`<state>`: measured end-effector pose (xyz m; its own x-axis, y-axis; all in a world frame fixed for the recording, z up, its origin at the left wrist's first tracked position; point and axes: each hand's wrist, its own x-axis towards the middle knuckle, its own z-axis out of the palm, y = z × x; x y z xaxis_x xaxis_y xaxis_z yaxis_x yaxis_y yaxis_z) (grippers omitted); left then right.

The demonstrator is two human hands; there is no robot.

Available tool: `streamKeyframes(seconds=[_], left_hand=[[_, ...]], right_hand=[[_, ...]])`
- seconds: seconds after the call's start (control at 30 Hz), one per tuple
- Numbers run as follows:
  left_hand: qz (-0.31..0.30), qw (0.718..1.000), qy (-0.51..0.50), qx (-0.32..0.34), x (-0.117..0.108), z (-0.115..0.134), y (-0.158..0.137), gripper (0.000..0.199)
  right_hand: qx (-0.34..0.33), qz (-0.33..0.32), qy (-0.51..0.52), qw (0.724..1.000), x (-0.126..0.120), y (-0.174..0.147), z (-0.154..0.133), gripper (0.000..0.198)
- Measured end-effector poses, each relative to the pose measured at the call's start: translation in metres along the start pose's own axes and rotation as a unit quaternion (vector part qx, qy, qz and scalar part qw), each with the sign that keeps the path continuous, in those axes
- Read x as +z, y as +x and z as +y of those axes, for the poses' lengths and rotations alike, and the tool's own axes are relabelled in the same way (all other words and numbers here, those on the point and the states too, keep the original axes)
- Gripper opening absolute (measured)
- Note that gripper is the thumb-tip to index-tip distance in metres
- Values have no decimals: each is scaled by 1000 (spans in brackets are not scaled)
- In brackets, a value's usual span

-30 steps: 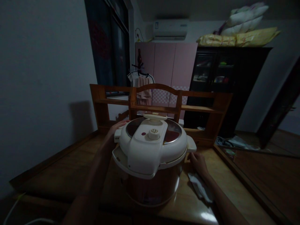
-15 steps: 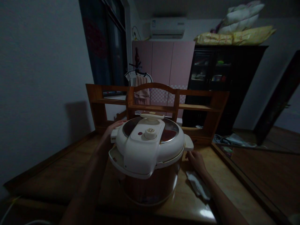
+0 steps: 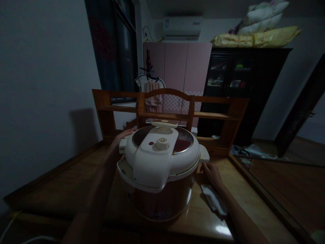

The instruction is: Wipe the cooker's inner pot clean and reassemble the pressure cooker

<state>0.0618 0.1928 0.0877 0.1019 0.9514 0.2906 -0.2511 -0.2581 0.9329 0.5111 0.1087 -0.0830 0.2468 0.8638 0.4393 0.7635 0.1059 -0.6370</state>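
An electric pressure cooker (image 3: 157,166), cream white on top with a dark reddish body, stands upright with its lid on. A round valve knob (image 3: 163,143) and a raised lid handle (image 3: 164,125) are on top. Along the cooker's upper left side lies my left hand (image 3: 123,136), its fingers stretched out beside the left side handle (image 3: 123,145). My right hand (image 3: 211,173) is low on the other side, just beneath the right side handle (image 3: 204,154). Its fingers are curled towards the cooker, and their tips are partly hidden. A crumpled white tissue or cloth (image 3: 214,200) lies by my right forearm.
The cooker is on a wooden desk (image 3: 76,183) with a shelf rack (image 3: 215,116) at its back. A wall (image 3: 45,101) borders the left. Behind are hung clothes (image 3: 153,95), a pink wardrobe (image 3: 175,67) and a dark cabinet (image 3: 264,81). White cables (image 3: 38,239) show at lower left.
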Motion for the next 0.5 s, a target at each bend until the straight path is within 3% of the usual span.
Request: streamKeyframes(seconds=[0.27, 0.5], left_hand=[[4, 999, 28, 42, 10, 11, -14, 29], [6, 1000, 15, 24, 5, 6, -7, 31]], right_hand=[[-6, -4, 3, 1000, 0, 0, 0, 66], [-7, -10, -3, 1000, -2, 0, 0, 65]])
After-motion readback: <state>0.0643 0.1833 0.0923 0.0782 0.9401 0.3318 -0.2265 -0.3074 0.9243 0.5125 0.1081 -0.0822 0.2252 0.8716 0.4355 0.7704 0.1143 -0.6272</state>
